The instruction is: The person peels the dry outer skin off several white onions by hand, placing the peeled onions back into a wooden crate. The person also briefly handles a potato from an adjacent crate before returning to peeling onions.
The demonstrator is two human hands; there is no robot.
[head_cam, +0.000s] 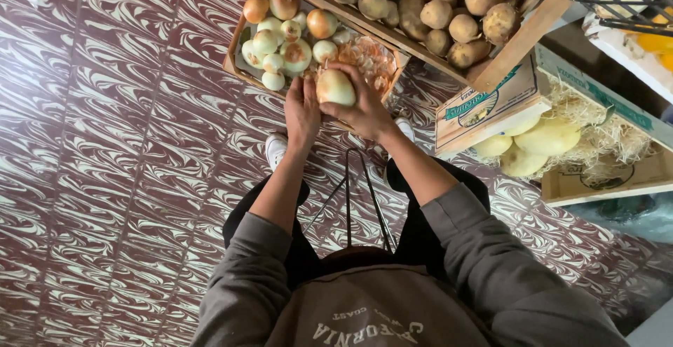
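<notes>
A pale yellow onion (335,87) is held up in the right hand (364,112), the fingers curled around its underside and far side, just in front of the near edge of a wooden crate of onions (238,56). The left hand (301,109) is pressed flat against the onion's left flank, fingers extended upward and close together, nothing gripped in it — it only touches the bulb. Both forearms are bare to the pushed-up grey sleeves (484,249) of a sweatshirt. In the crate behind the hands, a heap of white and brown-skinned onions (284,35) is seen on the left, with loose papery skins (364,59) gathered at the right end. A larger crate of potatoes (434,7) is set just beyond it, tilted, its wooden rim touching the onion crate's far side. To the right, a cardboard box (484,105) lined with straw (603,130) is seen with several pale yellow-green melons (547,137) resting in it. A white shoe (275,149) is visible under the left wrist, on a floor (105,144) of dark red tiles swirled with cream — the pattern fills the whole left side of the view. Thin dark straps (348,200) are seen hanging between the arms.
</notes>
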